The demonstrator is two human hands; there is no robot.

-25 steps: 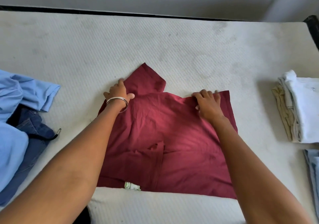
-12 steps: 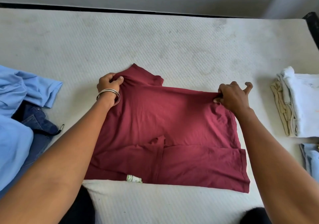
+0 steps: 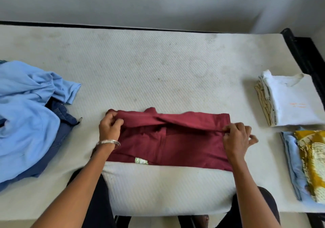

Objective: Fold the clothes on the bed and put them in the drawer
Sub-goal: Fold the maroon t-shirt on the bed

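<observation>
Head view looks down on a white bed [image 3: 158, 73] with a maroon shirt [image 3: 175, 143] lying at the lower centre of the frame, near the bed's front edge. Its far part is doubled over toward the person, making a thick band across the top. The left hand [image 3: 109, 129], a silver bangle [image 3: 108, 142] on its wrist, has its fingers [image 3: 115, 122] closed on the band's left end. The right hand [image 3: 237, 140] pinches the band's right end between thumb and fingers [image 3: 230, 128], the little finger sticking out. A small white and green label [image 3: 141, 161] shows at the shirt's near edge. At the left of the frame lies a crumpled light blue garment [image 3: 29, 108] over dark denim [image 3: 59, 122]. At the right sit two folded stacks: a white top [image 3: 292, 101] on beige cloth, and below it a yellow patterned piece [image 3: 313, 161] on pale blue.
</observation>
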